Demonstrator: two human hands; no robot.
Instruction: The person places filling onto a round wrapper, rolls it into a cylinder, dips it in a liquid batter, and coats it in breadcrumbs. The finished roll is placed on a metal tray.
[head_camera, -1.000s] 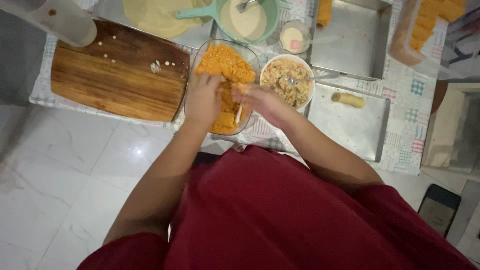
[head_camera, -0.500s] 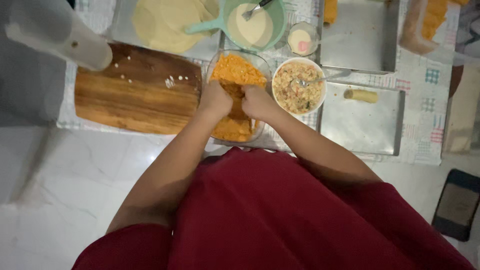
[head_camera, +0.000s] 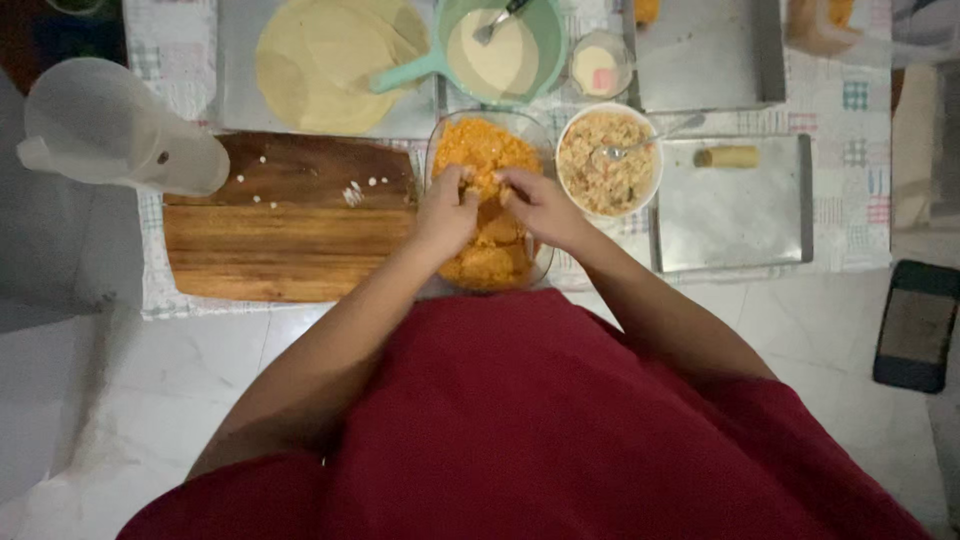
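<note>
While our left hand and right hand meet over the glass dish of orange crumbs, both pinch one crumb-coated piece between fingertips, left of the filling bowl, right of the wooden board.

Glass dish partly hidden under hands, whatever the fingertips pinch hidden, orange container cropped

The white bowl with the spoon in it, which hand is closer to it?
Right. The right hand is just beside the white bowl, over the glass dish of orange crumbs. The left hand is farther, on the dish's other side.
</note>
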